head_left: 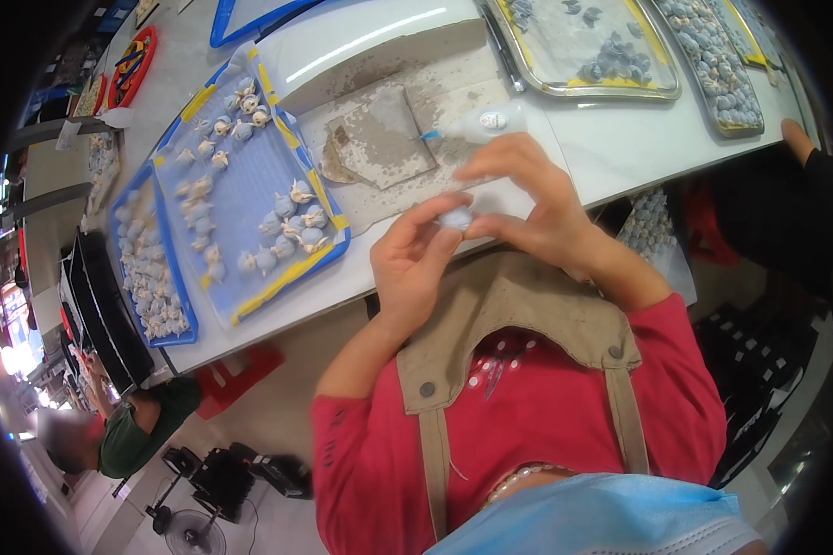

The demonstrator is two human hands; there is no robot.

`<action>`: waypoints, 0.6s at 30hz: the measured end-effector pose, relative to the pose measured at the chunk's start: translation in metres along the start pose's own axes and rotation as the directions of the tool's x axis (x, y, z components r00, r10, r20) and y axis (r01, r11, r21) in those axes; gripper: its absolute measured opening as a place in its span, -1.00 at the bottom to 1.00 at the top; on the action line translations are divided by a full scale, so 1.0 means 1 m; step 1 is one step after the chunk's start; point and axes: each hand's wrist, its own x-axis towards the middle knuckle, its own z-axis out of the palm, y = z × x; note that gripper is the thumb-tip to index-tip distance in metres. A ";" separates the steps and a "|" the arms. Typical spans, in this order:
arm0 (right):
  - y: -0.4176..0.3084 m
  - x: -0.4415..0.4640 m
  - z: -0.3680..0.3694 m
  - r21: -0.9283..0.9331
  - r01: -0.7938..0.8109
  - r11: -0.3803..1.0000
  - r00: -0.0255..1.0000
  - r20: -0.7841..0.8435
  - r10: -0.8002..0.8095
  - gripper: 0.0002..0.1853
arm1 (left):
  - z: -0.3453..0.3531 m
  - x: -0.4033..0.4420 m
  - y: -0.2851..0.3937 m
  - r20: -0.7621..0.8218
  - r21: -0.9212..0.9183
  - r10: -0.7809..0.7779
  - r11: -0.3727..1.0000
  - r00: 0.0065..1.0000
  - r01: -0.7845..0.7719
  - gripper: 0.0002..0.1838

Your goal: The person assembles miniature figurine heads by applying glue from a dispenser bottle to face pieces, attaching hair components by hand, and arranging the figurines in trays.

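Note:
A small grey-blue piece point(455, 218) is held between my two hands at the table's front edge. My left hand point(416, 254) pinches its left side with thumb and forefinger. On its right side, my right hand point(528, 199) touches it with the thumb, while its other fingers arch above, apart from the thumb. Behind my hands lies a stained board point(379, 134), with a white bottle point(495, 122) with a blue tip beside it. To the left, a blue tray point(250, 185) edged with yellow tape holds several small grey-blue and cream pieces point(296, 222).
Another blue tray point(192, 314) of pieces stands far left. Metal trays point(611, 91) with grey pieces are at the back right. A red basket point(134, 65) lies at the back left. Other people are at the left point(139, 430) and the right edge.

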 end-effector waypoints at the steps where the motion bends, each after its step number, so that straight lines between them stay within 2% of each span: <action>1: 0.000 0.000 0.001 0.113 -0.049 0.992 0.999 -0.016 0.052 -0.58 | 0.001 0.000 0.001 0.011 -0.016 0.001 1.000 1.000 -0.001 -0.54; 4: 0.006 0.000 -0.007 0.250 -0.139 0.958 0.971 0.227 0.081 -0.45 | 0.009 0.001 0.010 0.071 -0.095 -0.007 0.995 0.997 0.014 -0.55; 7: 0.004 0.001 -0.009 0.318 -0.192 0.928 0.942 0.326 0.084 -0.46 | 0.006 0.000 0.011 0.139 -0.101 0.009 0.995 0.990 0.005 -0.59; 9: 0.005 0.001 -0.011 0.332 -0.216 0.918 0.928 0.362 0.087 -0.47 | 0.003 -0.002 0.011 0.155 -0.096 -0.005 0.995 0.988 0.020 -0.59; 13: 0.005 -0.002 -0.010 0.404 -0.245 0.881 0.919 0.388 0.077 -0.49 | -0.006 -0.008 0.006 0.149 0.132 -0.020 0.991 0.989 0.000 -0.60; 15: 0.005 -0.003 -0.010 0.406 -0.237 0.883 0.920 0.387 0.069 -0.47 | -0.004 -0.009 0.009 0.160 0.186 -0.004 0.982 0.987 -0.026 -0.61; 18: 0.007 -0.005 -0.008 0.451 -0.227 0.863 0.924 0.381 0.044 -0.47 | 0.005 -0.004 0.017 0.194 0.214 0.138 0.960 0.971 -0.180 -0.60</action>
